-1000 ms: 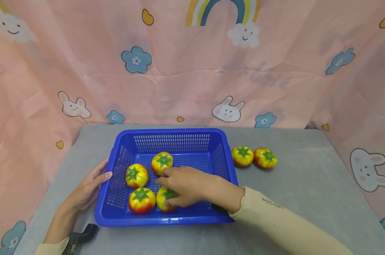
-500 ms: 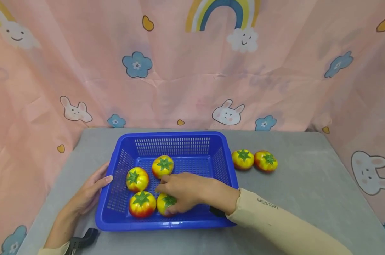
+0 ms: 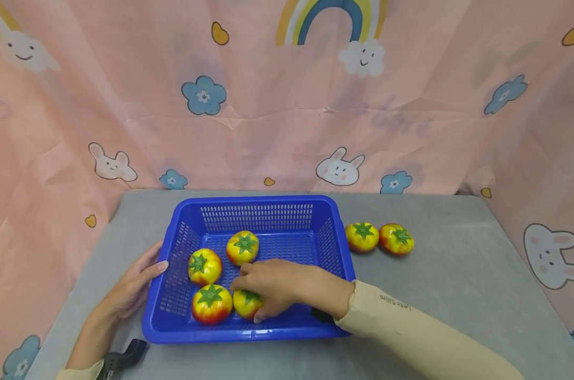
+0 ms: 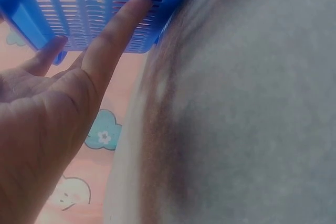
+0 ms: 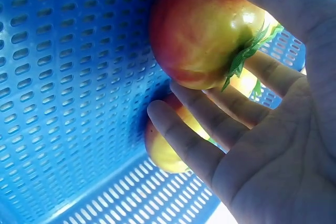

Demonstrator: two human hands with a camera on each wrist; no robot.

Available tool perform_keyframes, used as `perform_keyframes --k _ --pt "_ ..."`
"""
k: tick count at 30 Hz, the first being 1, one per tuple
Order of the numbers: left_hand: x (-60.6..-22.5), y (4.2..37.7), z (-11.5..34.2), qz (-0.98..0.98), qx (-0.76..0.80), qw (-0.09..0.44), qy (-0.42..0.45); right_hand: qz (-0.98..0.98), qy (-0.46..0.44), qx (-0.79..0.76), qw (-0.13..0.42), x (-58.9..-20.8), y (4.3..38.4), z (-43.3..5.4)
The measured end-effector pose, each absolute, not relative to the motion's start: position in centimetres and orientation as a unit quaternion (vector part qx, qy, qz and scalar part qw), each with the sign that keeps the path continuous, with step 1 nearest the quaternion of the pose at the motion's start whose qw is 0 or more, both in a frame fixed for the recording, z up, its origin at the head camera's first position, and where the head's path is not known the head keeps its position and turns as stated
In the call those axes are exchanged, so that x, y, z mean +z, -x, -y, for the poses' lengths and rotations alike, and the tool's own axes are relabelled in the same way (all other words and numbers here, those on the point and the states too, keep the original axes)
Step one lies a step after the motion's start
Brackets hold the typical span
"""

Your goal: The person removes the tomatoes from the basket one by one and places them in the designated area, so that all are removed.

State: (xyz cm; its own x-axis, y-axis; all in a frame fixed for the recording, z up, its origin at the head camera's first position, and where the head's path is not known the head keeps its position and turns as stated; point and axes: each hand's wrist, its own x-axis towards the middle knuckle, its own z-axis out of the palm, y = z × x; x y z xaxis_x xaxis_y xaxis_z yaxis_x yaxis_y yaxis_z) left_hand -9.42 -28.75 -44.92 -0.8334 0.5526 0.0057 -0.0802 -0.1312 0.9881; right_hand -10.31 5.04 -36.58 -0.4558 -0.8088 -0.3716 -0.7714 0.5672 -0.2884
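A blue plastic basket [image 3: 263,201] holds several yellow-and-red tomatoes with green star-shaped tops. My right hand [image 3: 272,287] reaches inside and holds the front tomato [image 3: 245,305], its thumb on one side and fingers on the other; in the right wrist view that tomato [image 5: 205,30] lies between thumb and fingers, close to the perforated wall. Its left neighbour is another tomato [image 3: 212,304]. Behind sit a tomato [image 3: 205,267] at the left and one [image 3: 242,248] farther back. My left hand [image 3: 132,285] touches the basket's left side; in the left wrist view straight fingers [image 4: 107,40] rest against the outer wall.
Two tomatoes lie on the grey table [image 3: 448,295] outside the basket, one [image 3: 362,237] beside its right wall and another [image 3: 396,239] farther right. A pink patterned curtain [image 3: 267,132] surrounds the back and sides. A dark strap [image 3: 125,356] is on the left wrist.
The right thumb has shifted slightly right along the front tomato, which appears a little turned. The left hand and the basket stay put; the head view has tilted slightly.
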Motion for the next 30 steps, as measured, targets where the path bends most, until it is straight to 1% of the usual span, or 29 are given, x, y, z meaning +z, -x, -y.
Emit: perform_keyframes --k 19,26,30 --pt "-45.2 9.3 29.0 -0.632 0.721 0.22 -0.179 -0.862 0.428 -0.115 0.245 -36.3 10.7 -6.2" --pt "-45.1 9.4 28.9 -0.629 0.723 0.219 -0.182 -0.871 0.397 -0.157 0.241 -35.1 11.1 -7.2" --pt "-45.0 9.5 28.8 -0.623 0.727 0.222 -0.184 -0.874 0.392 -0.181 0.224 -33.9 11.2 -8.1"
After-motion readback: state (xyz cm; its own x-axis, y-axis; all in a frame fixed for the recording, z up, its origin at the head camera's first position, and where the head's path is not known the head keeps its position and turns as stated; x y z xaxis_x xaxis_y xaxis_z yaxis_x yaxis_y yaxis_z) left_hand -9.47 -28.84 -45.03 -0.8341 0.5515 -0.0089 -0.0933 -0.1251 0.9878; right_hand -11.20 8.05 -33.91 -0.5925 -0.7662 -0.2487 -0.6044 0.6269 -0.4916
